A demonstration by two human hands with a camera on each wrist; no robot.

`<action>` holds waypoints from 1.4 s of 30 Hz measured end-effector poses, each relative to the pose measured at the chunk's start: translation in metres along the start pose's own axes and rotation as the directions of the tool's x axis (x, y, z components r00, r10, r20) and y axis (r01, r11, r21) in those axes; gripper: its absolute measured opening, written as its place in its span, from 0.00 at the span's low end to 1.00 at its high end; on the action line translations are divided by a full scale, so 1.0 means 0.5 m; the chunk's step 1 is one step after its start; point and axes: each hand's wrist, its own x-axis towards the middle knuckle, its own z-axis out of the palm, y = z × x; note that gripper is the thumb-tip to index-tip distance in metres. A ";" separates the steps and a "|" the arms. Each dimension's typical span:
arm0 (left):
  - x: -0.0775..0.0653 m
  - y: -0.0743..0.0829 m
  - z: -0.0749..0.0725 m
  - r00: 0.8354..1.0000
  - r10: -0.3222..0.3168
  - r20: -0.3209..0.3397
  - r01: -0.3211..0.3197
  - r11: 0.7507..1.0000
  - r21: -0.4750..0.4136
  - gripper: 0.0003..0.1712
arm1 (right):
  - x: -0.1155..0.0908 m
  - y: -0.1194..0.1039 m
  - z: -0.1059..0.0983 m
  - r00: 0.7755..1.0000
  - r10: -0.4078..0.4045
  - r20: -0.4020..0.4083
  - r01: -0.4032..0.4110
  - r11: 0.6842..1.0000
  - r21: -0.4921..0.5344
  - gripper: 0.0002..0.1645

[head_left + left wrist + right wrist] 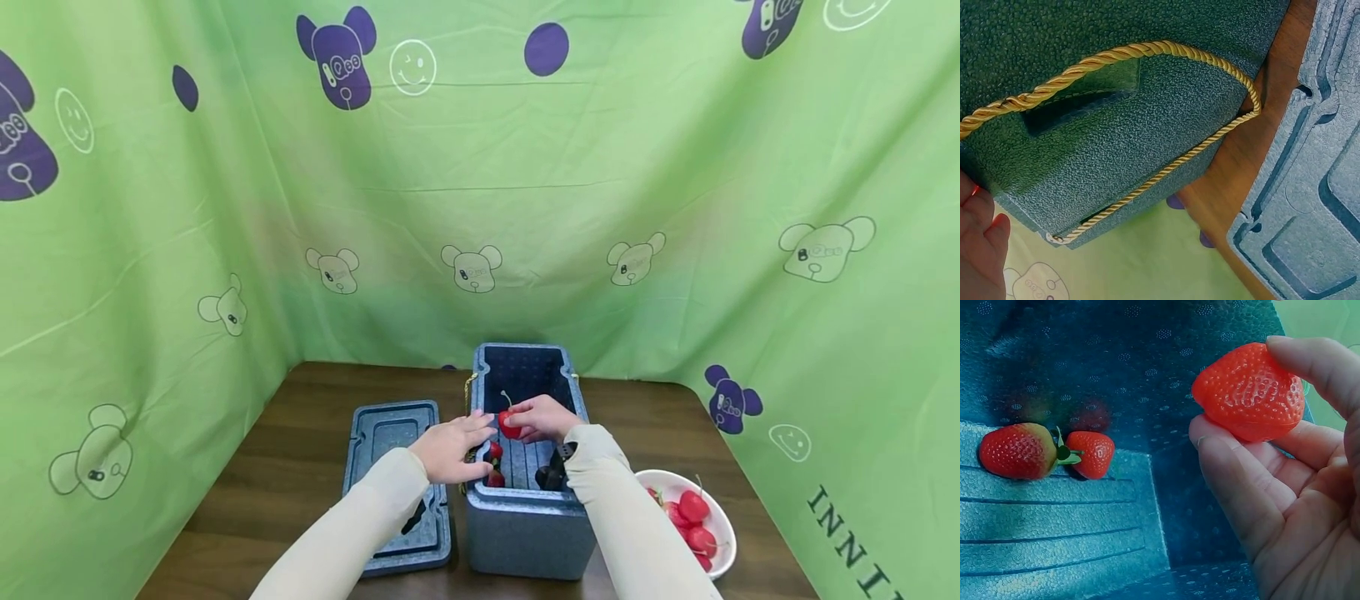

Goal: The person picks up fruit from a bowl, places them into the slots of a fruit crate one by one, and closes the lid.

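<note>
- The thumb and fingertips of the right hand are clamped on a bright red strawberry with a dimpled, glossy skin; its thin stem points upward.
- That strawberry is held above the open box, clear of the floor inside and toward the left wall.
- The left hand reaches over the box's left rim with its fingers extended and holding nothing, the thumb spread well apart from them; whether it presses on the rim I cannot tell.
- Below both hands stands a deep, rectangular blue-grey foam box, its long sides running from near to far.
- On the grooved floor of the box, along the left wall, lie a larger red strawberry with a yellow-green end and green leaves and a smaller all-red strawberry, side by side, the leaves between them.
- A twisted gold rope hangs on the outer left wall.
- Left of the box, a flat blue-grey foam lid with a recessed panel lies on the brown wood-grain table.
- To the right, on the near side, a round white bowl holds several red fruits, partly hidden by the right cream-coloured sleeve.
- Green cloth with mouse-head prints hangs at left, right and far.
</note>
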 end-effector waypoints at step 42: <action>0.004 -0.004 0.000 0.999 0.041 -0.013 -0.041 0.999 0.034 0.36 | -0.037 -0.067 -0.072 0.992 -0.069 0.109 0.074 0.996 -0.043 0.31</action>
